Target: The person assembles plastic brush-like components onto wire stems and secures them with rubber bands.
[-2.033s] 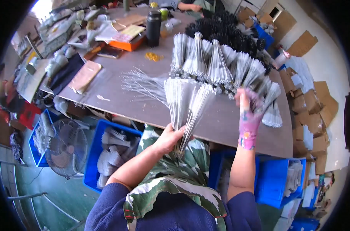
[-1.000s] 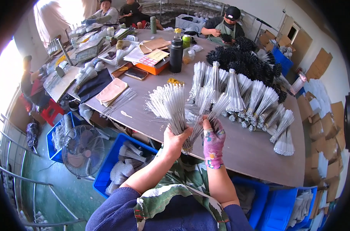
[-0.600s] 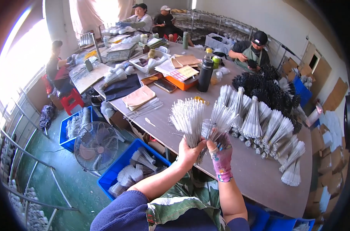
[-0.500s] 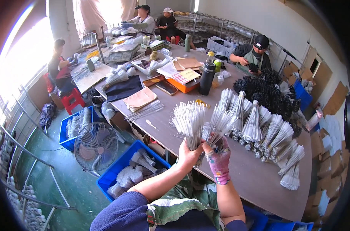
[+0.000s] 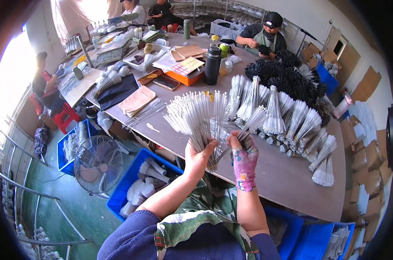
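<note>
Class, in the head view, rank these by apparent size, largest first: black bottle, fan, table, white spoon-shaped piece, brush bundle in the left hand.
1. Table
2. Fan and brush bundle in the left hand: too alike to rank, the bundle being nearer
3. Black bottle
4. White spoon-shaped piece

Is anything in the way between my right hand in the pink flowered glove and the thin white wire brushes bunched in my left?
Nothing visible: your right hand in its pink flowered glove is beside the thin white wire brushes bunched in your bare left hand, with only brush stems between.
</note>
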### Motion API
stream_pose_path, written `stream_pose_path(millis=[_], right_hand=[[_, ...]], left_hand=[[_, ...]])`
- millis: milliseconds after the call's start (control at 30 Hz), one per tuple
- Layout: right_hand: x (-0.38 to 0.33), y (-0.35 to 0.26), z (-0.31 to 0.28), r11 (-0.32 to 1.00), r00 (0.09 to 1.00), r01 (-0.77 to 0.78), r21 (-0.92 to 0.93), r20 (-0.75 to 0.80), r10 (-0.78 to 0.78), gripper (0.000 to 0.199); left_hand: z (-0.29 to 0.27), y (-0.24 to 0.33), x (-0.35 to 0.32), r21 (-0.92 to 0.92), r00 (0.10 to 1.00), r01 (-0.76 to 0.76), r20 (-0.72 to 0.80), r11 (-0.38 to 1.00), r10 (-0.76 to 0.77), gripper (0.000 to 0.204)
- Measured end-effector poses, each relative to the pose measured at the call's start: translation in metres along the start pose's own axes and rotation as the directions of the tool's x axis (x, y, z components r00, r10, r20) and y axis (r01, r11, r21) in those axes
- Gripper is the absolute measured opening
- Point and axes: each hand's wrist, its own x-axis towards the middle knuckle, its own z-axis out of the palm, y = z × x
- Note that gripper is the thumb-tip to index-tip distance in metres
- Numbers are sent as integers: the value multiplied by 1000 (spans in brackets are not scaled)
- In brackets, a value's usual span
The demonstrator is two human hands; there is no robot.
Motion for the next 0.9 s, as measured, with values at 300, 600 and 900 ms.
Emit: stream_pose_path(millis=[300,600,900], right_hand=[[-3,0,6,996,997,-71,54,42,69,22],[-3,5,8,990,998,-53,-129,24,57,11],[-5,3,4,990,992,-127,-68,15,128,15]], left_hand=[[-5,-4,-7,94,998,-47,55,994,42,20],[-9,-4,-5,-24,1000,9,9,1000,-9,16],[-12,-3,-6,47,997,2,71,999,-5,16]])
